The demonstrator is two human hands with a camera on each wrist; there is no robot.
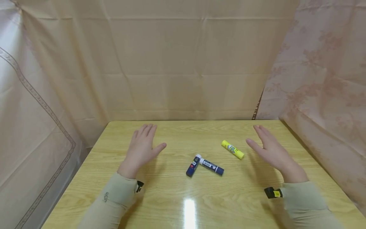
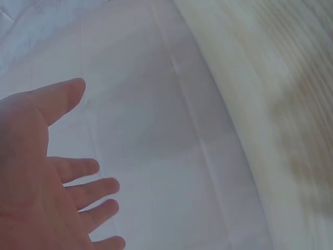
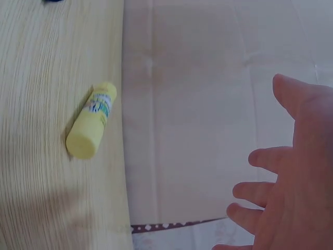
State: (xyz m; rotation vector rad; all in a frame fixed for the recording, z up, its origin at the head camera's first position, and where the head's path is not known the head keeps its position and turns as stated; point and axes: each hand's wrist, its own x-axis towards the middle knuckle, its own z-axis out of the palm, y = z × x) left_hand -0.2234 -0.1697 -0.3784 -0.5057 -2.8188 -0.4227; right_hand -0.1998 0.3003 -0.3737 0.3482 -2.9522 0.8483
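A beige cloth [image 1: 183, 63] is hung behind a wood-grain table [image 1: 166, 200]. Above the table, at its left side, the left hand [image 1: 143, 148] is held released, with fingers extended and thumb spread. The right hand [image 1: 270, 151] is held likewise released above the right side. Between the hands, a yellow tube [image 1: 233, 149] is laid flat on the table, near the right hand but apart from it. Closer to the person, a left blue tube [image 1: 192, 168] and a right blue tube [image 1: 212, 166] are laid with their white ends close together; whether contact is made cannot be told.
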